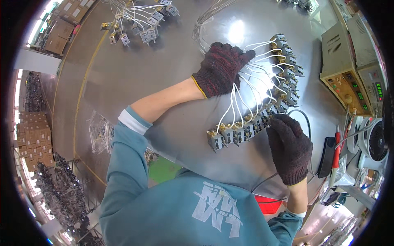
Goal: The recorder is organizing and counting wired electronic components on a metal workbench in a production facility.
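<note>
My left hand (223, 69), in a dark red and black knit glove, is closed around a bundle of white wires (251, 65). The wires fan out to several small grey metal-cased parts with brass-coloured ends (250, 128), lined up in a curve on the metal tabletop (180, 123). At the bend of this row is my right hand (289, 147), gloved alike, its fingers drawn together against the parts. Whatever those fingers hold is hidden. A dark cable (307, 119) loops beside that hand.
At the far left of the tabletop lies another bunch of wired parts (150, 30); loose white wires (201, 28) lie at the back. Along the right stand bench instruments with lit displays (349, 78), a dark phone-like slab (327, 156), a red-handled tool (336, 149) and a fan (375, 139).
</note>
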